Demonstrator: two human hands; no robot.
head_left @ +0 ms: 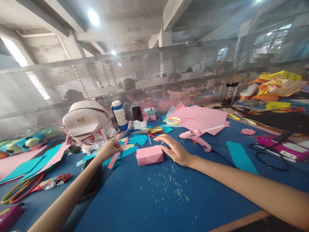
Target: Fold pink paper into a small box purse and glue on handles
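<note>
My left hand (109,149) is closed in a pinch on a thin pink paper strip (117,155) that hangs down over teal scraps. My right hand (174,149) lies open with fingers stretched out, resting on the blue table (154,196) just right of a folded pink paper box (149,155). Its fingertips reach toward the red-and-yellow scissors (152,130). A pink glue gun (196,137) lies just beyond the right hand, pointing right.
A white backpack (85,120), a bottle (119,114), a phone (136,113) and pink sheets (200,119) stand at the back against a perforated metal screen (72,83). Teal paper (240,156), a black cord (270,154), a dark phone (93,180) and hoops (21,190) lie around. People sit behind the screen.
</note>
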